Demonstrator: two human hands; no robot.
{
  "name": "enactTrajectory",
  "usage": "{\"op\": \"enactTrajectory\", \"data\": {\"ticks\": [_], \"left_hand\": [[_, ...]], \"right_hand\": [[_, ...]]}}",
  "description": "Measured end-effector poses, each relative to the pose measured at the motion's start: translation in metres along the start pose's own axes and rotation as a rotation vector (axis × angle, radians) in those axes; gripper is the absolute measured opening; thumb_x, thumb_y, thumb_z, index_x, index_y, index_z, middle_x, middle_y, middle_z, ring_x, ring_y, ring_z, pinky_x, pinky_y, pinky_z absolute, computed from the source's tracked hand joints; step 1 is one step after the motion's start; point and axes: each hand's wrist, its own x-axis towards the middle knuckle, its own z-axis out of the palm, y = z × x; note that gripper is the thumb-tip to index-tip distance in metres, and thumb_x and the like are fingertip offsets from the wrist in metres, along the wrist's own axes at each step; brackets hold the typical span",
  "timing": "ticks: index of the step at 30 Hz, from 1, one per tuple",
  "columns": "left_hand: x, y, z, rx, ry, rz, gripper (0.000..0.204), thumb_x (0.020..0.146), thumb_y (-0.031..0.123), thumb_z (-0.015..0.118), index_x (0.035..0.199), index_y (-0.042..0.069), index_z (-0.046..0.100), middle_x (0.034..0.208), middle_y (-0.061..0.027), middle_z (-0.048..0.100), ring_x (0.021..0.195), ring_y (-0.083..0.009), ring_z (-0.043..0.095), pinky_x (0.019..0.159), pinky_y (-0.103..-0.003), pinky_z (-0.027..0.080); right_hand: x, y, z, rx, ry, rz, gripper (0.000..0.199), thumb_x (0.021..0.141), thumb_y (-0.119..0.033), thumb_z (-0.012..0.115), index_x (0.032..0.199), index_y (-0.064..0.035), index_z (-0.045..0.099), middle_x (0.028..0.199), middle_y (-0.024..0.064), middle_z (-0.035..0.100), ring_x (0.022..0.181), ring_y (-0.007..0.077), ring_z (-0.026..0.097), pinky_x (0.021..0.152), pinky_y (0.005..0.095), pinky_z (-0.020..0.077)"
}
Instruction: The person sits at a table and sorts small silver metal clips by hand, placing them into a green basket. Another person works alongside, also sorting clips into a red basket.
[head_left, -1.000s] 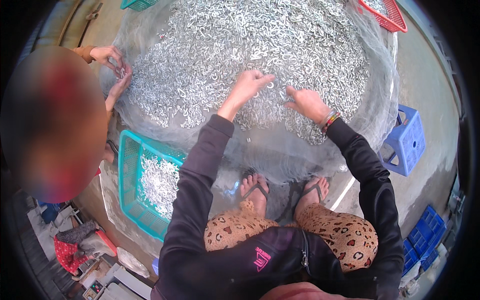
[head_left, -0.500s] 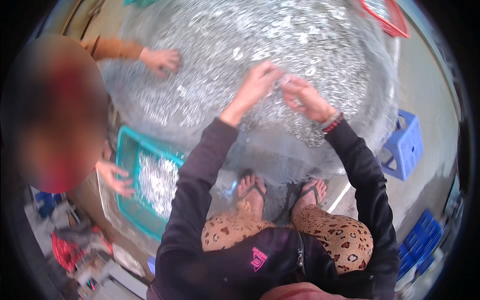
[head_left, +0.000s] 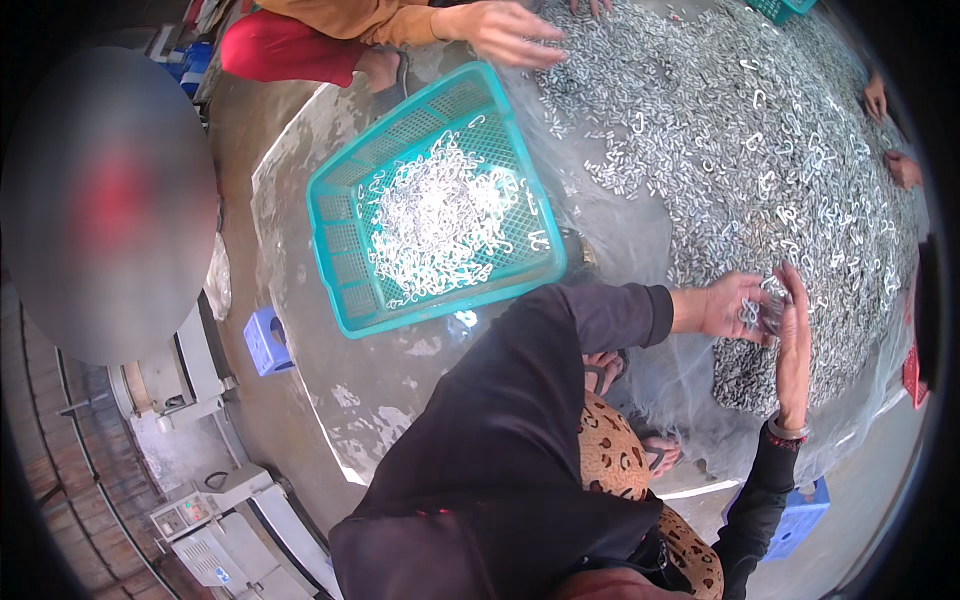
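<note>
Over the near part of the silvery pile [head_left: 820, 215] at right, the left hand [head_left: 728, 303] reaches rightward, its grip half-closed around a few curled pieces [head_left: 749, 314]. Close against it, the right hand [head_left: 794, 335] stands upright, fingers nearly straight; whether its grip holds anything, I cannot tell.

Well left of my left hand [head_left: 722, 303], I see brownish floor [head_left: 270, 420], a blue stool [head_left: 265, 343] and a grey machine [head_left: 240, 545].
</note>
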Motion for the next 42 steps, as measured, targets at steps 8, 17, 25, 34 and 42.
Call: {"op": "enactTrajectory", "data": {"ticks": [8, 17, 25, 34, 42], "left_hand": [[-0.152, 0.114, 0.056, 0.290, -0.106, 0.350, 0.038, 0.097, 0.025, 0.039, 0.118, -0.001, 0.055, 0.118, -0.0199, 0.057, 0.111, -0.0383, 0.053, 0.097, -0.056, 0.040], [-0.363, 0.175, 0.053, 1.478, 1.115, 0.649, 0.045, 0.092, 0.023, 0.058, 0.132, 0.006, 0.050, 0.134, -0.0174, 0.048, 0.124, -0.0342, 0.046, 0.094, -0.051, 0.045], [-0.224, 0.165, 0.071, 2.169, 0.947, 0.726, 0.029, 0.084, 0.014, 0.069, 0.110, 0.001, 0.065, 0.103, -0.0157, 0.068, 0.095, -0.0252, 0.065, 0.086, -0.034, 0.049], [-0.033, 0.187, -0.031, 2.232, 0.778, 0.092, 0.094, 0.074, 0.041, 0.075, 0.145, 0.005, 0.025, 0.142, -0.0309, 0.034, 0.128, -0.0443, 0.039, 0.108, -0.044, 0.034], [0.056, 0.104, -0.019, 2.252, 0.484, 0.476, 0.110, 0.058, 0.019, 0.088, 0.141, -0.010, 0.022, 0.143, -0.0310, 0.030, 0.133, -0.0443, 0.032, 0.111, -0.041, 0.030]], "right_hand": [[0.002, 0.022, -0.069, -0.173, 0.296, -0.103, 0.042, 0.095, -0.025, 0.053, 0.133, -0.0076, 0.052, 0.134, 0.0150, 0.052, 0.130, 0.0300, 0.043, 0.110, 0.0377, 0.0296], [0.023, 0.122, 0.006, -0.824, 0.086, -0.101, 0.051, 0.084, -0.019, 0.065, 0.132, -0.0130, 0.050, 0.140, 0.0117, 0.046, 0.137, 0.0323, 0.032, 0.108, 0.0492, 0.0326], [0.016, 0.112, 0.012, -1.014, 0.136, -0.073, 0.018, 0.074, -0.008, 0.060, 0.090, -0.0081, 0.068, 0.098, 0.0115, 0.065, 0.095, 0.0275, 0.063, 0.085, 0.0416, 0.0498], [0.015, 0.150, -0.051, -0.499, 0.396, 0.140, 0.055, 0.078, -0.024, 0.072, 0.126, -0.0035, 0.054, 0.112, 0.0232, 0.059, 0.102, 0.0400, 0.057, 0.089, 0.0441, 0.0472], [0.068, 0.189, -0.050, -0.673, 0.370, 0.158, 0.089, 0.064, -0.032, 0.082, 0.135, -0.0006, 0.040, 0.117, 0.0216, 0.052, 0.114, 0.0406, 0.045, 0.094, 0.0465, 0.0427]]}}
